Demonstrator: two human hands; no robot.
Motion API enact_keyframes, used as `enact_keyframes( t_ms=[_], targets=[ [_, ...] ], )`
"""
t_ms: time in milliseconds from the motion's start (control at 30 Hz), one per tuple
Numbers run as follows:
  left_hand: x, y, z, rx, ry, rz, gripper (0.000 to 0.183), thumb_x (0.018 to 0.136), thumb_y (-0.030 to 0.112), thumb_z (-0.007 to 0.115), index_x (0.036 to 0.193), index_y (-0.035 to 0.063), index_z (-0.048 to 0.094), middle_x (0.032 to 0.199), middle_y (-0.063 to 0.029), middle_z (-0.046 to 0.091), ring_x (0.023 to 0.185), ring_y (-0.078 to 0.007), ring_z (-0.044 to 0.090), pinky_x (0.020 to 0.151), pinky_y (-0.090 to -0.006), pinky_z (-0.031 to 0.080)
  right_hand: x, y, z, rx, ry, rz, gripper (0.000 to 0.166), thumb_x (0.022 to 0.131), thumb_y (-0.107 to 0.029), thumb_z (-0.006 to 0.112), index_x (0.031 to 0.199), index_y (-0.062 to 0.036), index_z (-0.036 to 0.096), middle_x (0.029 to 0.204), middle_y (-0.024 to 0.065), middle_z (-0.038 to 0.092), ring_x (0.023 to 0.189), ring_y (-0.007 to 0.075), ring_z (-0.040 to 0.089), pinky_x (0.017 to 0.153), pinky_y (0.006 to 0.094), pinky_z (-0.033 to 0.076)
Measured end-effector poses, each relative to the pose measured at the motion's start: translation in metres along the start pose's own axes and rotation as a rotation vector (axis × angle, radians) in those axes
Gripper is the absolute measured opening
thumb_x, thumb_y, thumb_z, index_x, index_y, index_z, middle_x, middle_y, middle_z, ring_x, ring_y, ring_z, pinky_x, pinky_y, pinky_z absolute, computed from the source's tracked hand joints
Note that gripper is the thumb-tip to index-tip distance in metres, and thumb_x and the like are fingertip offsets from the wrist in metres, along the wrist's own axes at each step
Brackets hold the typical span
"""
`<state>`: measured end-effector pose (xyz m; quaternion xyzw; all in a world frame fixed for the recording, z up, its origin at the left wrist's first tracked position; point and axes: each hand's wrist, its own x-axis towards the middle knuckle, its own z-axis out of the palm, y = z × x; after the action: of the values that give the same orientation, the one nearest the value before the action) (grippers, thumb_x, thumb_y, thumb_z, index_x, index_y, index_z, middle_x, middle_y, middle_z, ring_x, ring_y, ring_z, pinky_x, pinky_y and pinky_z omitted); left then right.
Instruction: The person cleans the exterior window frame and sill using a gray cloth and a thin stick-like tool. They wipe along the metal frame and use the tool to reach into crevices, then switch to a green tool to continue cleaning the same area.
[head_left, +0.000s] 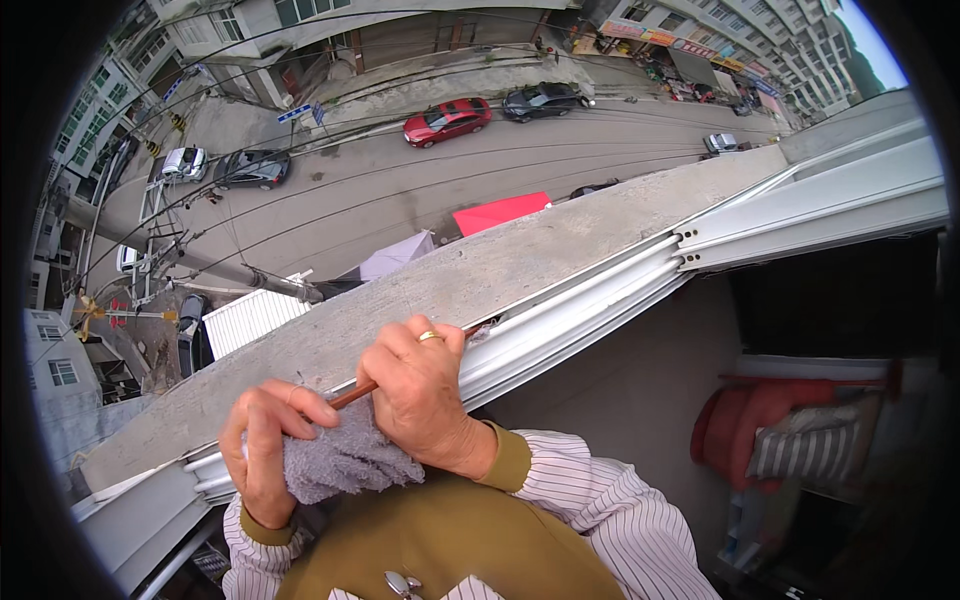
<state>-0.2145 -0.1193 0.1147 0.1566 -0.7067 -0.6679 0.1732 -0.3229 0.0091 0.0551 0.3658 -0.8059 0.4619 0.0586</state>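
A thin reddish-brown stick runs between my hands, just above the white window track. My right hand, with a gold-coloured ring on one finger, is closed around the stick. The stick's far end shows beyond that hand, by a small grey tuft in the track. My left hand grips a fluffy grey cloth and has its fingers at the near end of the stick. The cloth hangs below the stick, between the two hands.
A concrete ledge lies outside the track, with a street far below holding parked cars, overhead wires and a red canopy. White sash frames stand at both ends of the opening. Indoors at right is a red seat with a striped cushion.
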Motion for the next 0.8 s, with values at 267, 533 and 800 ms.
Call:
enact_keyframes(
  t_ms=[267, 533, 800],
  targets=[
    [-0.006, -0.009, 0.008, -0.050, -0.002, 0.005, 0.038, 0.103, 0.024, 0.035, 0.076, 0.0014, 0.049, 0.086, -0.0190, 0.065, 0.075, -0.0172, 0.057, 0.074, -0.0307, 0.047, 0.001, 0.008, -0.009, 0.049, -0.090, -0.031, 0.017, 0.064, 0.002, 0.058, 0.068, -0.0138, 0.054, 0.073, 0.0001, 0.048, 0.071, 0.0212, 0.047, 0.074, 0.0360, 0.028],
    [0.068, -0.026, 0.104, -0.221, -0.202, 0.075, 0.030, 0.101, 0.016, 0.040, 0.084, -0.0022, 0.057, 0.091, -0.0142, 0.066, 0.078, -0.0156, 0.058, 0.074, -0.0294, 0.048, 0.026, 0.094, -0.087, -0.115, -0.056, -0.014, 0.019, 0.063, 0.007, 0.053, 0.064, -0.0116, 0.054, 0.070, 0.0012, 0.051, 0.071, 0.0232, 0.048, 0.070, 0.0351, 0.028],
    [0.024, -0.013, 0.051, -0.131, -0.190, 0.081, 0.031, 0.101, 0.016, 0.040, 0.081, -0.0019, 0.055, 0.090, -0.0170, 0.066, 0.077, -0.0171, 0.059, 0.072, -0.0299, 0.048, 0.011, 0.050, -0.048, -0.056, -0.078, -0.043, 0.018, 0.061, 0.003, 0.057, 0.065, -0.0145, 0.056, 0.071, -0.0014, 0.050, 0.072, 0.0215, 0.047, 0.072, 0.0348, 0.028]
  ],
)
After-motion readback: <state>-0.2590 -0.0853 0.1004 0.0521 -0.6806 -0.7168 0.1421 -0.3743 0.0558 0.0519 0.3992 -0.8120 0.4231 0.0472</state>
